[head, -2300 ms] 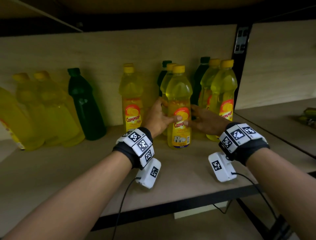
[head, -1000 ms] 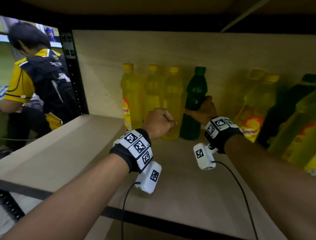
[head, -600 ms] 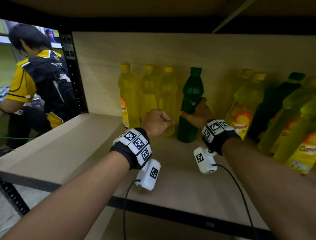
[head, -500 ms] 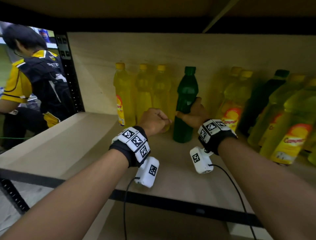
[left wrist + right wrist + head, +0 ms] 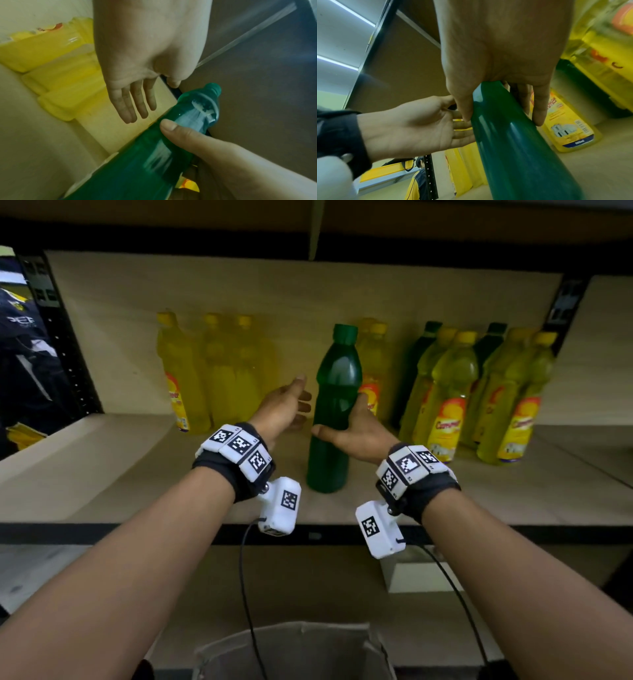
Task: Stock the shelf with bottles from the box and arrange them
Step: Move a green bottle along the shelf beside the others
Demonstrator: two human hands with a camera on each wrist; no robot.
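A dark green bottle (image 5: 334,405) is upright near the front middle of the shelf (image 5: 102,474). My right hand (image 5: 358,431) grips its waist, thumb in front and fingers behind. The right wrist view shows the same grip on the green bottle (image 5: 513,142). My left hand (image 5: 289,405) is open just left of the bottle with its fingers straight, and they hold nothing in the left wrist view (image 5: 133,106). Three yellow bottles (image 5: 212,374) stand at the back left. More yellow and green bottles (image 5: 452,392) stand in rows at the right.
A grey box (image 5: 294,652) sits open below the shelf edge, between my forearms. A black upright post (image 5: 58,337) bounds the shelf at the left, and a person in dark and yellow clothing (image 5: 20,344) is beyond it. A lower shelf board (image 5: 308,583) lies underneath.
My right hand has drawn the green bottle away from the back yellow row toward the front of the shelf. My left hand has gone from a fist to open beside the bottle.
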